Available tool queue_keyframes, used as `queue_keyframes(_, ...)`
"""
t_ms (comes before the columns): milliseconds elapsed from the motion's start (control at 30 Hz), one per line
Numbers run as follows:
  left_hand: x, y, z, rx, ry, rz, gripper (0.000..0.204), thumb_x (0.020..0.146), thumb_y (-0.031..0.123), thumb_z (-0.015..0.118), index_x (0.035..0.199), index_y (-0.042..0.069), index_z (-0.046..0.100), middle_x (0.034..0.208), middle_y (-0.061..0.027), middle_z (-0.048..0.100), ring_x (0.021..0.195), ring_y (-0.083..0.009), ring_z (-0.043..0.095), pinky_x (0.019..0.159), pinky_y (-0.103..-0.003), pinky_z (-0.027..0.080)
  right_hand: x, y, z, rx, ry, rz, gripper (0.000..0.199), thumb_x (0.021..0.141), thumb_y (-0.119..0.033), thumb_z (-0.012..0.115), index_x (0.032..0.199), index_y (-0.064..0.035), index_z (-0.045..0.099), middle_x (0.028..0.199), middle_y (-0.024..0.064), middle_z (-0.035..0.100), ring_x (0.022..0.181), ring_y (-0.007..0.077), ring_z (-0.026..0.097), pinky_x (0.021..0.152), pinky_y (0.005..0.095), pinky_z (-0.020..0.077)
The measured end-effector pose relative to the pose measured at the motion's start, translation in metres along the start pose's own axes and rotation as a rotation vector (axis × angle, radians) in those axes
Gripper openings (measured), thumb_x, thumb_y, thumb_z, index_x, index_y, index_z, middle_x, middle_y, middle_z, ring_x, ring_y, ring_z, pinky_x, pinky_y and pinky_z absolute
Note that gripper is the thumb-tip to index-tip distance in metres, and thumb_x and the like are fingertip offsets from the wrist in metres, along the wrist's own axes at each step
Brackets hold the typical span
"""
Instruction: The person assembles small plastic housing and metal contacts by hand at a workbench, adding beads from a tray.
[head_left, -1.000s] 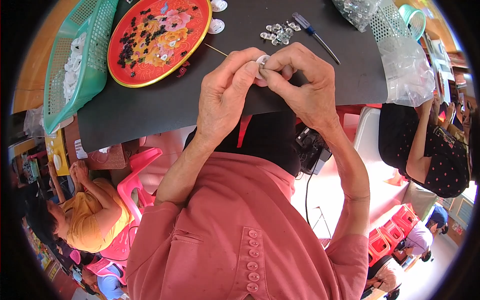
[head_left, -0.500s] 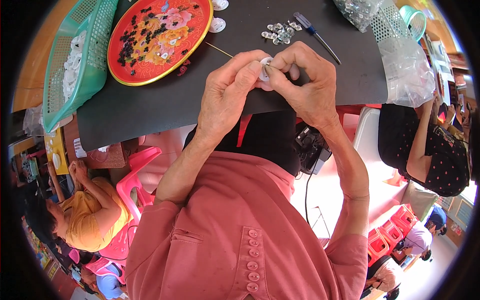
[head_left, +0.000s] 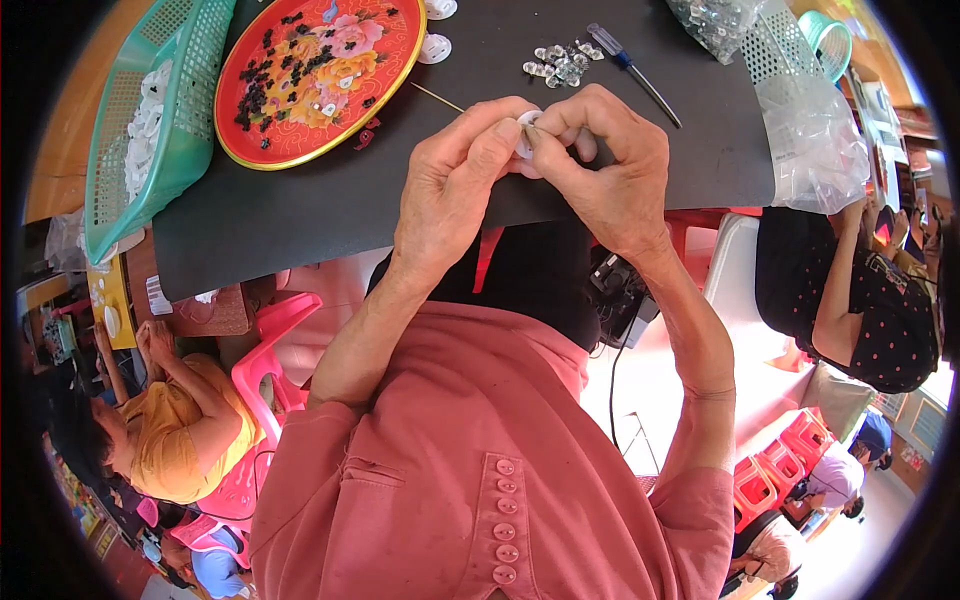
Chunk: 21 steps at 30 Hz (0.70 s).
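Over the near part of the dark table, both my hands meet around a small white round plastic piece [head_left: 529, 117]. My left hand [head_left: 450, 180] is closed, gripping it between thumb and fingers. Against its face my right hand [head_left: 615, 165] pinches thumb and forefinger together; a small greyish bit shows at the tips, too small to name. Beyond my left hand's fingers a thin tan stick [head_left: 437, 97] slants across the tabletop. Similar white round pieces [head_left: 435, 48] lie beside the red flowered tray [head_left: 222, 120], which bears several small black parts.
A green basket [head_left: 170, 165] of white parts stands at the left. Clear small pieces [head_left: 565, 66] and a blue-handled screwdriver [head_left: 635, 75] lie farther back. Plastic bags [head_left: 815, 140] hang over the right side. Other people sit nearby, one in yellow [head_left: 200, 430] at the left.
My right hand has shifted slightly left, and its fingertips cover a little more of the white piece. The table things stay put.
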<state>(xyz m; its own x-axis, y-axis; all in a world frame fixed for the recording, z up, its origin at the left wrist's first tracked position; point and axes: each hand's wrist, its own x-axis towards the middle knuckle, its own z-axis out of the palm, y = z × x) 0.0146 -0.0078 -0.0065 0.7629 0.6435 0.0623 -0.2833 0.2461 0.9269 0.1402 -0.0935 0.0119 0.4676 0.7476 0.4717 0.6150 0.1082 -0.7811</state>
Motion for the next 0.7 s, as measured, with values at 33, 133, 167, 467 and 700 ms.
queue_keyframes(33, 0.0, 0.001, 0.0, -0.019, 0.01, -0.043, 0.027, 0.097, 0.015, 0.047, 0.112, -0.005, 0.058, 0.092, -0.0072, 0.062, 0.082, -0.0113, 0.059, 0.076, -0.026, 0.05, 0.0, 0.0, 0.0, 0.01, -0.007, 0.0, 0.01, 0.068, -0.002, 0.07, 0.074, -0.0053, 0.063, 0.062, -0.0022, 0.051, 0.05, 0.0056, 0.037, 0.047, 0.0219, 0.0319)
queue_keyframes(133, 0.002, 0.003, 0.001, -0.275, -0.035, -0.144, 0.029, 0.097, 0.017, 0.049, 0.112, -0.006, 0.057, 0.093, -0.0093, 0.063, 0.084, -0.0137, 0.061, 0.076, -0.029, 0.052, 0.0, 0.002, -0.006, 0.091, -0.07, 0.112, 0.008, 0.069, -0.003, 0.069, 0.073, -0.0043, 0.063, 0.061, -0.004, 0.051, 0.052, 0.0031, 0.036, 0.047, 0.0204, 0.0296)
queue_keyframes(167, 0.002, 0.003, 0.0, -0.276, -0.033, -0.143, 0.029, 0.097, 0.017, 0.049, 0.112, -0.006, 0.057, 0.093, -0.0093, 0.063, 0.084, -0.0137, 0.061, 0.076, -0.029, 0.052, 0.0, 0.003, -0.008, 0.091, -0.072, 0.112, 0.008, 0.069, -0.003, 0.069, 0.073, -0.0043, 0.063, 0.061, -0.004, 0.051, 0.052, 0.0031, 0.036, 0.047, 0.0204, 0.0296)
queue_keyframes(467, 0.003, 0.0, -0.001, -0.134, -0.059, -0.153, 0.028, 0.095, 0.017, 0.052, 0.111, -0.006, 0.057, 0.092, -0.01, 0.063, 0.081, -0.0149, 0.062, 0.074, -0.029, 0.053, 0.003, 0.001, -0.015, 0.273, -0.153, 0.34, 0.005, 0.073, -0.007, 0.069, 0.074, -0.003, 0.066, 0.064, -0.0053, 0.054, 0.054, 0.0012, 0.035, 0.049, 0.0194, 0.0293)
queue_keyframes(700, 0.005, 0.002, -0.005, -0.299, -0.024, -0.158, 0.029, 0.097, 0.018, 0.049, 0.113, -0.006, 0.055, 0.095, -0.0116, 0.062, 0.08, -0.0168, 0.063, 0.073, -0.031, 0.053, 0.0, 0.005, -0.012, 0.34, -0.117, 0.224, 0.005, 0.077, -0.002, 0.066, 0.082, -0.0007, 0.067, 0.072, -0.0032, 0.06, 0.062, 0.002, 0.044, 0.059, 0.019, 0.0371)
